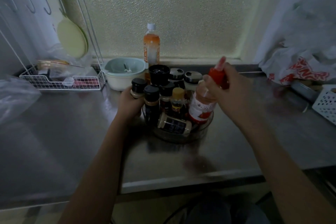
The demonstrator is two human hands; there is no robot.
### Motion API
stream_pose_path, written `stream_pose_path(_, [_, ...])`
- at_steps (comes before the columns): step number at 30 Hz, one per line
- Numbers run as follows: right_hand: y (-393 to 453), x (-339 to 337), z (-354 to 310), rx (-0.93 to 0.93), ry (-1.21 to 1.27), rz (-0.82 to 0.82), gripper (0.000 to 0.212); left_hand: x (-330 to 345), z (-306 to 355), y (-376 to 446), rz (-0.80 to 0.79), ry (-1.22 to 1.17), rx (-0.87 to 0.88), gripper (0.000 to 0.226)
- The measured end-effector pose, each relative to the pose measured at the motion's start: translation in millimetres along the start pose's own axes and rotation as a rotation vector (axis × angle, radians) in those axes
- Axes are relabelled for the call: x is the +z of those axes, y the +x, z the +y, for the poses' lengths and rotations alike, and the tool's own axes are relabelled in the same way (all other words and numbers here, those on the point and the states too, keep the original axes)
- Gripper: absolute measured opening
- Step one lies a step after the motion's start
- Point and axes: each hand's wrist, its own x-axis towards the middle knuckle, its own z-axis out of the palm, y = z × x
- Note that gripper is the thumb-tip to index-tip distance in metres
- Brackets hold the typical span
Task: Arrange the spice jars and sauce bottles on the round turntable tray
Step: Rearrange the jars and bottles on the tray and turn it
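A clear round turntable tray (203, 129) sits on the steel counter, crowded with black-capped spice jars (151, 96), a yellow-capped bottle (177, 99) and shaker jars with silver lids (192, 77). One labelled jar (173, 123) lies on its side at the tray's front. My left hand (130, 102) grips a black-capped spice jar (138, 87) at the tray's left edge. My right hand (228, 92) holds the neck of a red-capped sauce bottle (200, 109), tilted over the tray's right side.
A tall orange drink bottle (151, 47) stands behind the tray by the frosted window. A pale bowl (125, 74) and a white wire rack (60, 82) are to the left. Plastic bags (300, 67) and a white basket (326, 102) lie at right.
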Motion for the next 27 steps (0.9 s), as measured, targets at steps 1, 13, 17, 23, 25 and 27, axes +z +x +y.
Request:
stream_pose_path(1, [1.3,2.0,1.3,-0.014,-0.005,0.0,0.018,0.0,0.7,-0.4,-0.005,0.008,0.0,0.042])
stream_pose_path(13, [0.4,22.6,12.1,0.077,-0.112,-0.173,0.046,0.0,8.0,-2.6,0.001,0.026,-0.021,0.009])
stream_pose_path(17, [1.8,14.5,-7.5,-0.097,-0.182,0.267,0.041,-1.1,7.0,-2.0,0.01,0.041,0.007,0.016])
stream_pose_path(23, [28.4,20.2,-47.7,-0.465,-0.531,0.059,0.017,0.1,10.3,-3.5,0.029,0.062,0.003,0.026])
stream_pose_path(25, [26.2,24.0,-57.7,-0.47,-0.638,-0.147,0.023,-0.3,9.8,-3.8,0.039,0.046,-0.018,0.029])
stream_pose_path(27, [23.2,28.6,-57.1,-0.39,-0.776,-0.375,0.033,-0.7,10.4,-3.8,0.043,0.049,-0.02,0.031])
